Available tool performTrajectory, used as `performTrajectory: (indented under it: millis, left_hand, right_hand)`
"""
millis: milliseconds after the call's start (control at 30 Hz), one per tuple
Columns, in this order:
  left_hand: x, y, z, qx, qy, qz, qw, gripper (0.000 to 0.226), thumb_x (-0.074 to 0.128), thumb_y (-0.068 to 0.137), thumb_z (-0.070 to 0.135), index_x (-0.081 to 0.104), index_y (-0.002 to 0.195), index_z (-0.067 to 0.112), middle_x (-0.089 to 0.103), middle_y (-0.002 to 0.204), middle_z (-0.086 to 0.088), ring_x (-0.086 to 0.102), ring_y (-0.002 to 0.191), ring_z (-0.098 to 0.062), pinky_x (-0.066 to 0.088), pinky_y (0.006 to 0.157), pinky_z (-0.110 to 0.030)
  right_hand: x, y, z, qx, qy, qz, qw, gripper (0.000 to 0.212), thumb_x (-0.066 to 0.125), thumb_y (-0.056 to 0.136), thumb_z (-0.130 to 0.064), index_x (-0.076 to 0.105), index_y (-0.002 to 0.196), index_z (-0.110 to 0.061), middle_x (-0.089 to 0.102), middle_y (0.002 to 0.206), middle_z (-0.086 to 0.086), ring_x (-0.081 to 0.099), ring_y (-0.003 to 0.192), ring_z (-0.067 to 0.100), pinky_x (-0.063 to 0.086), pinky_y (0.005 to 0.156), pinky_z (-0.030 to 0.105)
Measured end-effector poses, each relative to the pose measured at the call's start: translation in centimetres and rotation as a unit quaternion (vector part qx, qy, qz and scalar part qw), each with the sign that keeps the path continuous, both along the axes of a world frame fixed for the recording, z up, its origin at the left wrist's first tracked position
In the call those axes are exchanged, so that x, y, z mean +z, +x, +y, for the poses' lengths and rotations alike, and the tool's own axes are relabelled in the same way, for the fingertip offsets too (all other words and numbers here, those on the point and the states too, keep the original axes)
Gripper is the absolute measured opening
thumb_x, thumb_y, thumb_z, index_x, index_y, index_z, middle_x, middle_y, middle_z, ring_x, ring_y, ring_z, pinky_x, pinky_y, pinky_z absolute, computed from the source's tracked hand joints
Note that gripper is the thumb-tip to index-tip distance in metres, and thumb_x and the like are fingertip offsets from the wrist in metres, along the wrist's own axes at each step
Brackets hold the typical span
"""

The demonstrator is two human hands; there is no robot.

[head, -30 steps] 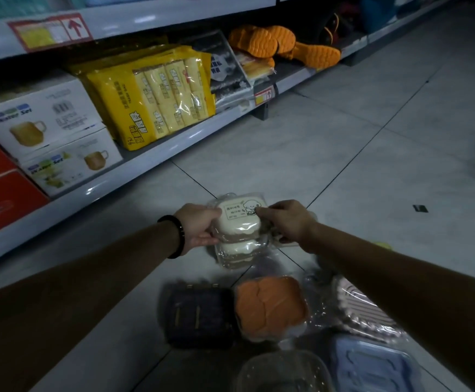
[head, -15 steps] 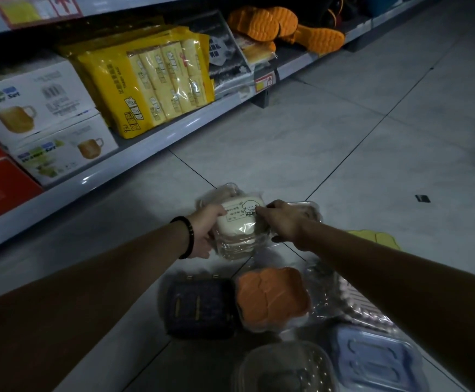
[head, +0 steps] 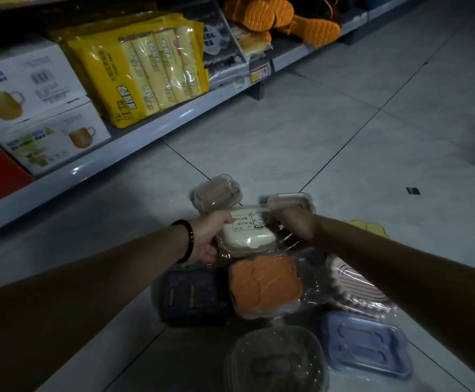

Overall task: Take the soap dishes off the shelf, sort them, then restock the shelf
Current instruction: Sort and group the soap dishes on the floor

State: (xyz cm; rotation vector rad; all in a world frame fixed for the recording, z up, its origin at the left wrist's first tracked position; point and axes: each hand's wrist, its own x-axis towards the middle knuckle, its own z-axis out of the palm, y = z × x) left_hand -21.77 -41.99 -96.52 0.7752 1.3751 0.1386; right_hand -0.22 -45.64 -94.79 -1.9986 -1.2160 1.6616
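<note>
Both my hands grip a cream soap dish wrapped in clear plastic, low over the tiled floor. My left hand holds its left side, my right hand its right side. Around it on the floor lie several wrapped soap dishes: an orange one, a dark navy one, a pink ribbed one, a blue one, a clear dark one, and two brownish clear ones beyond my hands.
A low grey shelf runs along the left, holding yellow packs, white mug boxes, red boxes and orange slippers. A yellow item lies on the floor by my right forearm.
My hands have lowered the cream soap dish toward the floor group. The two brownish dishes beyond it have come into view.
</note>
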Motion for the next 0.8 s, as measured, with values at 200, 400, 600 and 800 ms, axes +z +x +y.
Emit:
performTrajectory:
  millis: [200, 400, 600, 800]
  left_hand:
    - [0.1, 0.6, -0.7, 0.005, 0.003, -0.005, 1.000, 0.046, 0.052, 0.098, 0.039, 0.058, 0.136, 0.014, 0.070, 0.126, -0.012, 0.070, 0.098, -0.029, 0.052, 0.079, -0.031]
    - [-0.1, 0.9, -0.6, 0.045, -0.011, -0.040, 0.998, 0.043, 0.052, 0.096, 0.032, 0.063, 0.133, 0.014, 0.076, 0.117, -0.009, 0.071, 0.082, -0.023, 0.054, 0.068, -0.027]
    - [0.7, 0.8, -0.7, 0.043, -0.029, -0.041, 0.998, 0.036, 0.052, 0.098, 0.028, 0.063, 0.128, 0.011, 0.075, 0.100, -0.009, 0.073, 0.055, -0.019, 0.052, 0.044, -0.021]
    - [0.3, -0.3, 2.6, 0.040, 0.052, 0.065, 0.996, 0.048, 0.061, 0.092, 0.044, 0.064, 0.125, 0.009, 0.073, 0.105, -0.010, 0.072, 0.091, -0.027, 0.061, 0.086, -0.040]
  right_hand:
    - [-0.8, 0.8, -0.7, 0.001, -0.012, 0.000, 1.000, 0.031, 0.050, 0.102, -0.048, 0.061, 0.101, -0.019, 0.058, 0.095, 0.005, 0.053, 0.088, 0.025, 0.046, 0.070, 0.035]
    - [-1.8, 0.2, -0.8, -0.033, -0.009, 0.060, 0.998, 0.037, 0.051, 0.105, -0.043, 0.063, 0.113, -0.009, 0.058, 0.084, 0.009, 0.050, 0.067, 0.019, 0.037, 0.060, 0.032]
    - [-0.6, 0.7, -1.1, 0.005, -0.039, 0.090, 0.995, 0.039, 0.046, 0.108, -0.043, 0.065, 0.112, -0.009, 0.067, 0.084, 0.007, 0.059, 0.066, 0.017, 0.045, 0.061, 0.030]
    - [1.0, 3.0, 1.8, 0.042, 0.044, -0.164, 0.985, 0.044, 0.044, 0.110, -0.050, 0.063, 0.113, -0.010, 0.068, 0.112, 0.019, 0.071, 0.096, 0.036, 0.062, 0.082, 0.045]
